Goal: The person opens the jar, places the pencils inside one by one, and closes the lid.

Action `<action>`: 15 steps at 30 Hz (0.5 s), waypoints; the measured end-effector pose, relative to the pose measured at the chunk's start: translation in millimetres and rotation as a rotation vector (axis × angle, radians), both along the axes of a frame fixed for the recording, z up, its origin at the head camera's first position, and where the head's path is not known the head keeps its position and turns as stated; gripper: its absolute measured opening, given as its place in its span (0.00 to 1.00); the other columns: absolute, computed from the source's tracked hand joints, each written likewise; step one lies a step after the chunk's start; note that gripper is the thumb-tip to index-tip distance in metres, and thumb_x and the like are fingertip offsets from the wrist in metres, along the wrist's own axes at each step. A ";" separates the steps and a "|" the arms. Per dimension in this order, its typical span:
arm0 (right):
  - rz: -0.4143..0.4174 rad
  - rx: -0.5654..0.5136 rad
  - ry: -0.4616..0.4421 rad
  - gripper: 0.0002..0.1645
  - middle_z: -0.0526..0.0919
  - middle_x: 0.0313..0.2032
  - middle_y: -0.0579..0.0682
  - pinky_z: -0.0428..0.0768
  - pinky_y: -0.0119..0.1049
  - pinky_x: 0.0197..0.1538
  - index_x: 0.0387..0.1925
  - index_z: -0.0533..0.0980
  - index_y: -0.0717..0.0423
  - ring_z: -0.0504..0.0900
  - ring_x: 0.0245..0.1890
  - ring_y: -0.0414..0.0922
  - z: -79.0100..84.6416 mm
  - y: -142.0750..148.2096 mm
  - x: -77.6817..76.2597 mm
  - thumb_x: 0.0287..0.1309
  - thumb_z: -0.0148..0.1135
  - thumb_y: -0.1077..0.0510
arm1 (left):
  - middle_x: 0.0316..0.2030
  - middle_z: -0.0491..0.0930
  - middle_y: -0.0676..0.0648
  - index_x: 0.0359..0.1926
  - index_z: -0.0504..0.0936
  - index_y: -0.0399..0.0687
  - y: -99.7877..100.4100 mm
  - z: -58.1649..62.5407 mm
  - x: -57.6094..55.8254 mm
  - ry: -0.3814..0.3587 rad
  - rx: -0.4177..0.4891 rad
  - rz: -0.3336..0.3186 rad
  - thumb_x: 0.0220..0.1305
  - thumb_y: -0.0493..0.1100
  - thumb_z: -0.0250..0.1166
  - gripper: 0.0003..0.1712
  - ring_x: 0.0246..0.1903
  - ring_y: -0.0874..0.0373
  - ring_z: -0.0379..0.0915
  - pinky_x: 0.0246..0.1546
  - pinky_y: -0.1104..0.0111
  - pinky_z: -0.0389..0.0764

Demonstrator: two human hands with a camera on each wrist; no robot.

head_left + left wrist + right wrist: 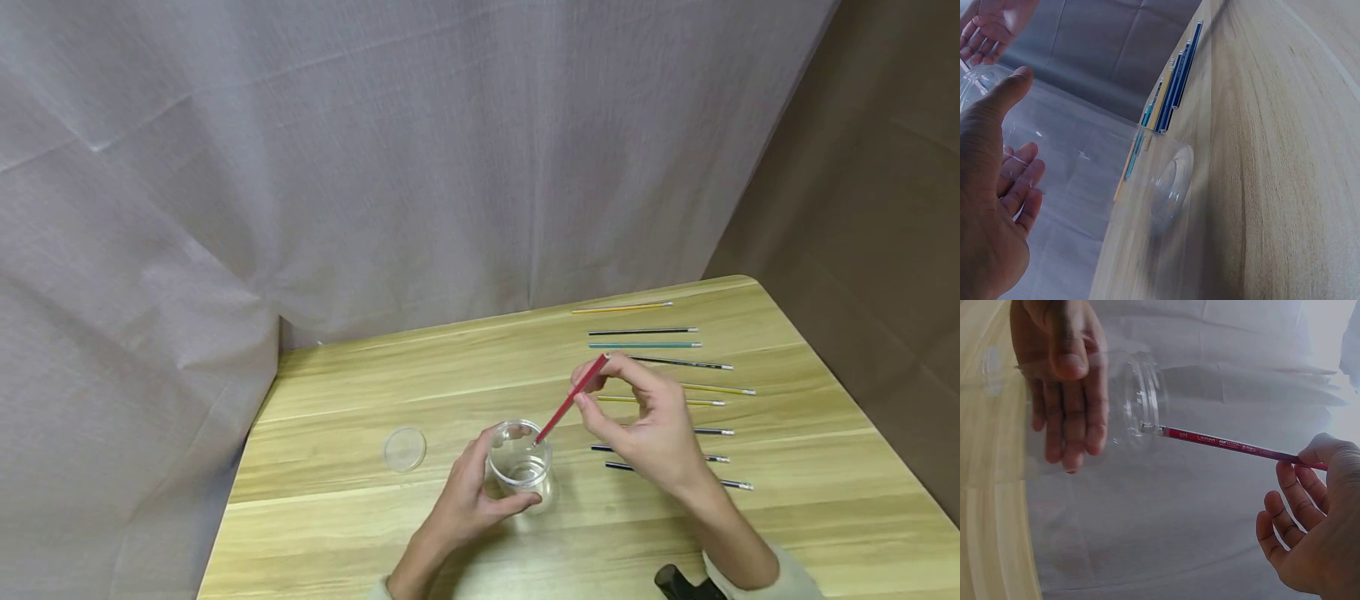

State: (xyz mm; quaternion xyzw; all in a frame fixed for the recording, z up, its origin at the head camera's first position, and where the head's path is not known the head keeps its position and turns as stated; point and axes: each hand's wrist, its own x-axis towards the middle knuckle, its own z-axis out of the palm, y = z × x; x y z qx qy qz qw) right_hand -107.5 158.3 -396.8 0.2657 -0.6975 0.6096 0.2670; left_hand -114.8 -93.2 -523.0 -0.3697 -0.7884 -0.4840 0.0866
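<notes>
A clear plastic jar point(525, 477) stands on the wooden table, its mouth uncovered. My left hand point(471, 493) grips it round the side near the rim, thumb in front and fingers behind. Between thumb and fingertips, my right hand point(651, 417) pinches a red pencil point(570, 402) near its upper end. The pencil slants down to the left, and its eraser end point(1150, 429) is at the jar's mouth. In the right wrist view white lettering shows along the red barrel. Through the jar wall in the left wrist view, no pencil shows inside.
Several pencils, a teal pencil point(645, 345) and an orange pencil point(622, 307) among them, lie in a spread column on the right of the table. A round clear lid point(404, 449) lies left of the jar. A black object point(686, 585) is at the front edge.
</notes>
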 end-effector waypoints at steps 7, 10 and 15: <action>0.007 0.056 -0.101 0.21 0.87 0.34 0.48 0.79 0.30 0.45 0.37 0.83 0.55 0.80 0.37 0.42 -13.4 -3.1 -0.9 0.50 0.68 0.81 | 0.66 0.79 0.49 0.75 0.68 0.48 0.1 -0.5 -0.3 0.000 -0.004 -0.002 0.51 0.45 0.86 0.53 0.64 0.51 0.77 0.64 0.52 0.79; -0.001 0.077 -0.130 0.21 0.87 0.34 0.44 0.79 0.30 0.45 0.37 0.83 0.52 0.80 0.37 0.42 -19.3 -5.3 -0.7 0.52 0.69 0.80 | 0.66 0.79 0.49 0.75 0.68 0.48 -0.2 -1.5 -0.6 0.003 -0.006 -0.001 0.51 0.45 0.86 0.53 0.64 0.51 0.77 0.64 0.52 0.79; -0.010 0.120 -0.164 0.21 0.86 0.34 0.40 0.79 0.32 0.45 0.38 0.82 0.49 0.80 0.37 0.42 -28.8 -9.1 -0.2 0.52 0.71 0.78 | 0.66 0.79 0.49 0.75 0.68 0.48 -0.4 -2.3 -0.8 0.008 -0.015 0.006 0.51 0.45 0.87 0.53 0.65 0.50 0.76 0.64 0.52 0.79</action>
